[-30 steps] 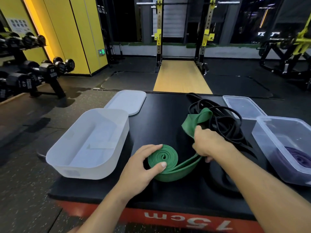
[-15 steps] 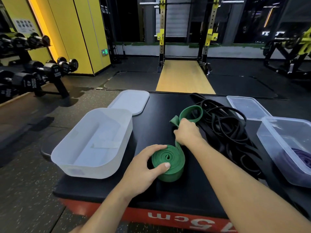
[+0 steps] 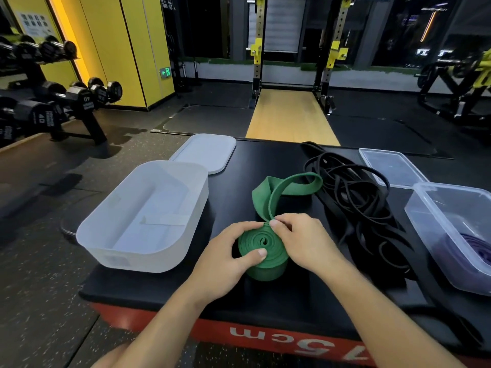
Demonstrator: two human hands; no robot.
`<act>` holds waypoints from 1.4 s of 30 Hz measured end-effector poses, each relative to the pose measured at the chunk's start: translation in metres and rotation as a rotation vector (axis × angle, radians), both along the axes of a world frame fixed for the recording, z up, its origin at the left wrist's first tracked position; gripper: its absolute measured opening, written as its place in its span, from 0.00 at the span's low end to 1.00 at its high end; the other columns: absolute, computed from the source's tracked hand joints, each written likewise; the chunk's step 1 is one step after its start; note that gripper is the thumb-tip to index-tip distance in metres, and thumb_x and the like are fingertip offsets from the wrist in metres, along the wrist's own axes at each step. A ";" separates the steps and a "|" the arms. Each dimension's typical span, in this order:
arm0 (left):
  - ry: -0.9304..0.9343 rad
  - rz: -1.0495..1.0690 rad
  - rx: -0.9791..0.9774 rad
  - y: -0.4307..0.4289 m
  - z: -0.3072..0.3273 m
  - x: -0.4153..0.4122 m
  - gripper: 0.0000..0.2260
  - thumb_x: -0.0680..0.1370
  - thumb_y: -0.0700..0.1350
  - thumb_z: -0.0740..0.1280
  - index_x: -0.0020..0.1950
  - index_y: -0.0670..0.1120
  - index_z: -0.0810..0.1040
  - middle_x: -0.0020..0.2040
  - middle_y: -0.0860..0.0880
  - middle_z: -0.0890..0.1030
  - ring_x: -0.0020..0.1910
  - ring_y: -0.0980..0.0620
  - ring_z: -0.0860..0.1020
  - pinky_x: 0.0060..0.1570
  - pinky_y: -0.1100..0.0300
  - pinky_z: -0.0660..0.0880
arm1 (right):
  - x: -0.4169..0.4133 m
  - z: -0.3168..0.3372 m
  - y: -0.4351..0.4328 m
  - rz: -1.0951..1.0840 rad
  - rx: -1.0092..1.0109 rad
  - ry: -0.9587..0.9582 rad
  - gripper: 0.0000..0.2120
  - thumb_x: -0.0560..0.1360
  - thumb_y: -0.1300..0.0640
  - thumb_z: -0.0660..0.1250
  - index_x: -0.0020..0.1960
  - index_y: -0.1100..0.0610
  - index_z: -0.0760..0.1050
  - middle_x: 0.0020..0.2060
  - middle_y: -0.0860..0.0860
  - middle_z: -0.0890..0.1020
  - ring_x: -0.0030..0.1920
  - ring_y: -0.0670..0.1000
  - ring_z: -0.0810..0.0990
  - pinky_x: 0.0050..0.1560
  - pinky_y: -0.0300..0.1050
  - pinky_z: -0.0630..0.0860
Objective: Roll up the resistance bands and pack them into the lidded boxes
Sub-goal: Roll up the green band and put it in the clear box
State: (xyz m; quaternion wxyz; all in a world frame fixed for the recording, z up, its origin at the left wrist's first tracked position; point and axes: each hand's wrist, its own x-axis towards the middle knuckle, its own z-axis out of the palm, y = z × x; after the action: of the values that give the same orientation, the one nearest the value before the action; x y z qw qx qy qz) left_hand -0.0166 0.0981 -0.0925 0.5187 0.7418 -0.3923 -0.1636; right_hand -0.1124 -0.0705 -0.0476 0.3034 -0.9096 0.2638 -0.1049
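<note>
Rolling is the step in hand. The green band [image 3: 261,247] sits mid-surface [image 3: 265,301], mostly coiled, its loose tail looping off toward the black bands [image 3: 358,197]. The left hand [image 3: 225,261] curls its fingers [image 3: 237,229] round the coil; the right hand [image 3: 303,240] pinches the tail at the coil's top. Next, I'd say, wind that tail in tight, then box it. The white box [image 3: 138,258] beside it is empty, its lid [image 3: 204,152] off behind. The clear box [image 3: 425,224] holds a purple band [image 3: 475,248].
</note>
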 end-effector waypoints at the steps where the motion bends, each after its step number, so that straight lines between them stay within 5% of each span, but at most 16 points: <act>1: 0.008 0.004 -0.002 0.000 0.000 0.000 0.21 0.75 0.54 0.74 0.68 0.63 0.78 0.65 0.64 0.80 0.66 0.63 0.77 0.68 0.58 0.73 | 0.000 0.000 0.001 -0.008 -0.023 -0.007 0.13 0.83 0.46 0.61 0.53 0.51 0.82 0.40 0.48 0.84 0.45 0.52 0.82 0.51 0.53 0.80; 3: 0.042 -0.003 -0.001 0.001 -0.001 0.001 0.21 0.75 0.54 0.73 0.69 0.62 0.78 0.66 0.63 0.80 0.67 0.62 0.77 0.70 0.56 0.73 | -0.003 -0.002 -0.005 -0.011 0.016 -0.012 0.15 0.83 0.48 0.62 0.67 0.48 0.78 0.51 0.44 0.85 0.53 0.49 0.82 0.59 0.50 0.78; 6: 0.135 -0.029 -0.036 0.003 -0.003 0.003 0.21 0.78 0.52 0.68 0.72 0.61 0.76 0.68 0.62 0.80 0.70 0.61 0.75 0.73 0.55 0.69 | -0.024 -0.005 -0.013 0.109 0.348 -0.014 0.39 0.69 0.46 0.71 0.79 0.45 0.66 0.63 0.40 0.81 0.62 0.40 0.79 0.69 0.44 0.73; 9: 0.227 -0.026 -0.075 0.003 -0.004 0.005 0.18 0.84 0.43 0.64 0.72 0.59 0.75 0.67 0.64 0.80 0.70 0.64 0.74 0.73 0.59 0.66 | -0.039 -0.010 -0.006 0.248 0.327 0.106 0.57 0.59 0.42 0.77 0.82 0.39 0.53 0.68 0.41 0.70 0.68 0.40 0.72 0.68 0.38 0.68; 14: 0.216 -0.057 -0.069 0.002 -0.007 0.005 0.19 0.80 0.45 0.62 0.71 0.56 0.73 0.69 0.59 0.80 0.71 0.59 0.75 0.74 0.55 0.67 | -0.030 -0.022 -0.002 0.206 0.145 -0.009 0.56 0.63 0.43 0.81 0.82 0.45 0.54 0.63 0.32 0.68 0.70 0.40 0.60 0.69 0.40 0.61; 17: 0.178 -0.077 -0.060 0.001 -0.010 0.006 0.18 0.82 0.47 0.62 0.72 0.57 0.72 0.71 0.57 0.78 0.73 0.57 0.73 0.74 0.53 0.67 | -0.027 -0.026 -0.001 0.207 0.073 -0.021 0.52 0.59 0.37 0.78 0.78 0.44 0.60 0.61 0.35 0.69 0.65 0.41 0.63 0.67 0.43 0.66; 22: -0.017 0.004 0.000 0.002 -0.009 0.007 0.17 0.86 0.46 0.62 0.71 0.64 0.73 0.66 0.61 0.71 0.70 0.64 0.68 0.70 0.71 0.62 | -0.032 -0.033 0.013 0.079 0.013 -0.122 0.45 0.55 0.29 0.76 0.65 0.42 0.63 0.55 0.34 0.67 0.60 0.39 0.66 0.60 0.41 0.70; 24: -0.007 0.051 -0.030 0.000 -0.008 0.007 0.17 0.85 0.44 0.65 0.71 0.62 0.74 0.59 0.58 0.74 0.63 0.59 0.74 0.67 0.68 0.67 | -0.034 -0.035 0.020 0.010 -0.036 -0.123 0.47 0.53 0.25 0.74 0.64 0.42 0.62 0.55 0.34 0.66 0.60 0.39 0.66 0.60 0.40 0.70; 28: 0.109 0.162 -0.148 0.000 -0.007 0.005 0.09 0.81 0.42 0.72 0.58 0.54 0.80 0.51 0.55 0.84 0.54 0.55 0.83 0.63 0.54 0.78 | -0.039 -0.035 0.030 -0.027 -0.090 -0.087 0.55 0.54 0.21 0.73 0.71 0.45 0.57 0.59 0.37 0.64 0.64 0.42 0.65 0.64 0.40 0.69; 31: 0.090 0.137 -0.161 0.004 -0.007 0.001 0.07 0.79 0.45 0.74 0.56 0.53 0.83 0.53 0.54 0.86 0.56 0.54 0.84 0.63 0.52 0.78 | -0.048 -0.031 0.024 0.070 -0.068 -0.034 0.63 0.59 0.27 0.76 0.81 0.42 0.42 0.62 0.38 0.63 0.68 0.41 0.63 0.69 0.42 0.67; 34: 0.012 0.093 -0.110 0.007 -0.008 -0.002 0.14 0.77 0.48 0.77 0.61 0.55 0.82 0.58 0.58 0.85 0.61 0.58 0.82 0.65 0.57 0.76 | -0.057 -0.020 0.012 0.231 -0.097 0.070 0.60 0.64 0.33 0.75 0.77 0.29 0.32 0.55 0.37 0.62 0.56 0.40 0.69 0.55 0.38 0.71; 37: -0.050 0.070 -0.080 0.009 -0.008 -0.002 0.19 0.77 0.50 0.77 0.66 0.56 0.80 0.61 0.61 0.83 0.64 0.61 0.79 0.68 0.59 0.74 | -0.051 -0.008 -0.001 0.327 -0.122 0.173 0.59 0.65 0.37 0.74 0.77 0.28 0.32 0.52 0.39 0.62 0.47 0.41 0.72 0.45 0.36 0.70; 42: -0.063 0.017 -0.063 0.010 -0.007 -0.001 0.23 0.76 0.55 0.72 0.71 0.56 0.78 0.66 0.60 0.80 0.67 0.57 0.78 0.70 0.53 0.74 | -0.024 0.006 -0.019 0.396 -0.122 0.325 0.55 0.59 0.35 0.76 0.78 0.31 0.47 0.54 0.40 0.67 0.53 0.47 0.76 0.58 0.49 0.76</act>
State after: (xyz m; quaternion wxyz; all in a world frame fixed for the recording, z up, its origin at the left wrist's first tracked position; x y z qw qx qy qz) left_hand -0.0176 0.1084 -0.0995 0.5306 0.7332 -0.4070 -0.1235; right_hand -0.1363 -0.0898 -0.0421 0.2162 -0.9651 0.1189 0.0881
